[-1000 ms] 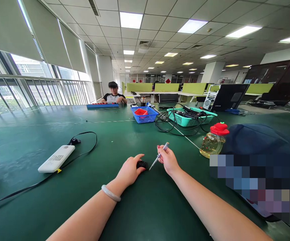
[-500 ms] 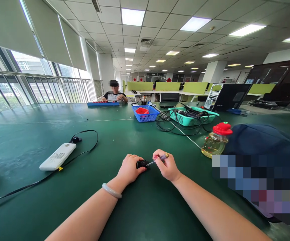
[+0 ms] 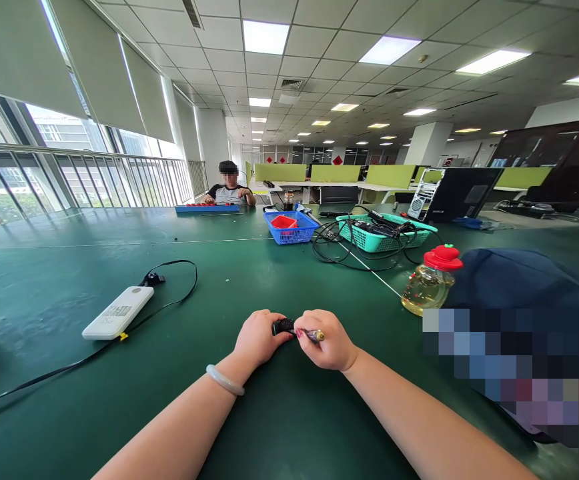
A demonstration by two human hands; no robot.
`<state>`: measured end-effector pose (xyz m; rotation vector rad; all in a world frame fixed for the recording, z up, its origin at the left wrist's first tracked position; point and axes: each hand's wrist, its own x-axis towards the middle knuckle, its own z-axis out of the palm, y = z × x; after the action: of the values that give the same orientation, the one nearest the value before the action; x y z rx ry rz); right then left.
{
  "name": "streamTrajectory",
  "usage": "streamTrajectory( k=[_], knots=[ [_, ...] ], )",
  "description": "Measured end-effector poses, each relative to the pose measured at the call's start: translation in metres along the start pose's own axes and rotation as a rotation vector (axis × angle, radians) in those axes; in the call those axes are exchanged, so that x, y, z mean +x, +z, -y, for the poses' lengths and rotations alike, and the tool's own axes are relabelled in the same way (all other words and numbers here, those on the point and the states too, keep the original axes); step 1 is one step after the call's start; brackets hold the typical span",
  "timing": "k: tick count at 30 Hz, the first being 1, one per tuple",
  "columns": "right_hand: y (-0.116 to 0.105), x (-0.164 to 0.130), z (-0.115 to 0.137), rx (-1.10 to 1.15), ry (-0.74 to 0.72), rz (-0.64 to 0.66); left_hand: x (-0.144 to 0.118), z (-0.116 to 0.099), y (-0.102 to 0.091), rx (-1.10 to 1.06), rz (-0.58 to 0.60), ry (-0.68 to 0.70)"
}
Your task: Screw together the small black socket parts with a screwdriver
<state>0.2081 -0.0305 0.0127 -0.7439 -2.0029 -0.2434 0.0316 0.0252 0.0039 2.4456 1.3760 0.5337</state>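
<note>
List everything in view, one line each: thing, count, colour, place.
small part: 1, black, on table under left fingers
screwdriver: 1, clear handle, in right hand, tip at the part
power bank: 1, white, left, cabled
bottle: 1, clear, red cap, right
baskets: blue, teal, far centre
table: 1, green
person: 1, seated far end
left hand: bracelet on wrist
right hand: closed on screwdriver

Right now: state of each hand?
Left hand: closed on the small black part.
Right hand: closed on the screwdriver, tip at the part.
</note>
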Motion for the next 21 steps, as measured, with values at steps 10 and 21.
streamTrajectory(
  k=[10,21],
  knots=[
    [0.0071,-0.001,0.0048,-0.203,-0.3,0.195,0.0031,-0.0014,-0.0023,-0.017,0.071,-0.088],
    [0.0087,-0.0083,-0.0039,-0.241,-0.304,0.226,0.0052,-0.0013,-0.0043,-0.066,0.065,-0.094]
  ],
)
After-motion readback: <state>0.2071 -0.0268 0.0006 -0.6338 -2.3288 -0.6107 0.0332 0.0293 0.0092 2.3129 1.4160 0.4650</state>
